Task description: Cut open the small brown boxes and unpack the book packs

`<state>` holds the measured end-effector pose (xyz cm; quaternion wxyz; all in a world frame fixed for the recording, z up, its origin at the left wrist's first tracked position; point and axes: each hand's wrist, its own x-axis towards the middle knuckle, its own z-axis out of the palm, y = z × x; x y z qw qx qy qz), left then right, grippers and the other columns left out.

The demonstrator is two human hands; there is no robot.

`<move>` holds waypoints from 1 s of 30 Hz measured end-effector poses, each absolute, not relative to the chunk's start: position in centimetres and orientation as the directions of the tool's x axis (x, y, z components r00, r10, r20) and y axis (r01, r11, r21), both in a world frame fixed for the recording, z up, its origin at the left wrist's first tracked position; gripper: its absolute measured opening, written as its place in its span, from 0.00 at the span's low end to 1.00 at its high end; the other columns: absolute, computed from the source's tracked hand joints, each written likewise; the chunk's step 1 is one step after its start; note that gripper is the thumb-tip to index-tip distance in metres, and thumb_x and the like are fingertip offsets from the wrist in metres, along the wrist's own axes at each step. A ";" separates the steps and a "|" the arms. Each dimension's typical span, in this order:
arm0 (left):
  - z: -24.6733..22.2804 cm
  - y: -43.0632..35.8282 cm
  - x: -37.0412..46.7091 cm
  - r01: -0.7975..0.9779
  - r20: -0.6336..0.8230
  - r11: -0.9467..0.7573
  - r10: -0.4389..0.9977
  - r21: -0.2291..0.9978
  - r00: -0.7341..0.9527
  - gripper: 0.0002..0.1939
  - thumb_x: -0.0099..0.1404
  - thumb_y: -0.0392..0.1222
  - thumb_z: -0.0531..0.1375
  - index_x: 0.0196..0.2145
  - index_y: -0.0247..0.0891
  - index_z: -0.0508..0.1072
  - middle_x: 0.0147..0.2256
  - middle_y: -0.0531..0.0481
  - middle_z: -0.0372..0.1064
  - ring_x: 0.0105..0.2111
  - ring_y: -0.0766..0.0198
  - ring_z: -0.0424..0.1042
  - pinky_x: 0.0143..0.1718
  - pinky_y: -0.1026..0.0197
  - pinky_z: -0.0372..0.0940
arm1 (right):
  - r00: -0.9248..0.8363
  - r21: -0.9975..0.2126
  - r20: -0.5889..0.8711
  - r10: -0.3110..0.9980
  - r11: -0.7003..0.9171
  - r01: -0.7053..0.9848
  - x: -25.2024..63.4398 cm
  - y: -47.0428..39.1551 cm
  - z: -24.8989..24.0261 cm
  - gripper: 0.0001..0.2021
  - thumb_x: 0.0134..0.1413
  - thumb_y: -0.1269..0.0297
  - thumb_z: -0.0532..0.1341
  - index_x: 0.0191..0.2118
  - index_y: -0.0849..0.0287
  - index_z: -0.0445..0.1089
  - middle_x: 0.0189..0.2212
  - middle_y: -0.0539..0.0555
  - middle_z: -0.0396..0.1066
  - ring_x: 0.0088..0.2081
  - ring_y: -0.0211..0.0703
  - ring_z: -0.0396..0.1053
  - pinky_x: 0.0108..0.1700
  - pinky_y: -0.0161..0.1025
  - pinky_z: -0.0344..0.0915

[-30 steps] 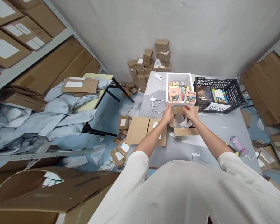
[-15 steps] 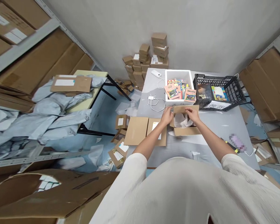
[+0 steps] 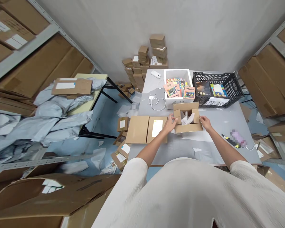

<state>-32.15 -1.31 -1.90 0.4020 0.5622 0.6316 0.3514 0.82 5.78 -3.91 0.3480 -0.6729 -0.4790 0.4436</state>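
Note:
A small cardboard box (image 3: pixel 189 128) stands on the grey table with its flaps spread. Crumpled white paper (image 3: pixel 188 118) sits inside it, and whatever lies under the paper is hidden. My left hand (image 3: pixel 170 123) grips the box at its left side, thumb towards the inner wall. At the right side, my right hand (image 3: pixel 205 123) pinches the box's edge or flap between thumb and fingers. Just behind the box is a white foam box (image 3: pixel 178 102) holding several colourful books (image 3: pixel 172 89). Left of my left hand lie flat brown cartons (image 3: pixel 137 129), one with a white label.
A black plastic crate (image 3: pixel 232 84) with books stands at the back right of the table (image 3: pixel 154 155). A cutter (image 3: pixel 229 140) lies at the right, beside a blurred purple item. White cables (image 3: pixel 158 106) lie left of the foam box. Grey parcels (image 3: pixel 54 107) cover the left-hand table.
My right hand has moved from the far flap and paper to the box's right side. My left hand has shifted down the left side. The box's flaps now stand wider apart.

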 end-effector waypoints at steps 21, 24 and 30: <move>-0.3 -5.1 -26.5 0.558 -0.063 -0.114 0.955 0.822 0.289 0.68 0.50 0.59 0.81 0.80 0.41 0.55 0.77 0.30 0.55 0.78 0.38 0.56 0.77 0.40 0.56 | 0.103 -0.935 -0.281 0.954 -0.297 0.195 5.8 -1.1 -0.8 0.26 0.56 0.36 0.67 0.48 0.52 0.83 0.58 0.58 0.82 0.61 0.60 0.76 0.59 0.54 0.76; 0.4 -6.4 -24.9 0.570 -0.086 -0.069 0.967 0.819 0.240 0.66 0.55 0.62 0.79 0.81 0.43 0.51 0.76 0.31 0.59 0.76 0.37 0.62 0.74 0.40 0.61 | 0.094 -0.936 -0.328 0.940 -0.337 0.100 7.6 -2.2 -0.6 0.27 0.59 0.33 0.66 0.47 0.52 0.83 0.60 0.60 0.81 0.60 0.60 0.77 0.54 0.54 0.79; 1.6 -10.2 -20.8 0.537 -0.098 0.076 0.995 0.840 0.011 0.55 0.67 0.64 0.71 0.81 0.49 0.51 0.67 0.37 0.74 0.65 0.41 0.76 0.65 0.44 0.68 | 0.011 -0.946 -0.320 0.947 -0.319 -0.063 11.5 -5.3 -0.1 0.29 0.62 0.29 0.64 0.45 0.53 0.80 0.61 0.63 0.78 0.60 0.60 0.76 0.52 0.56 0.83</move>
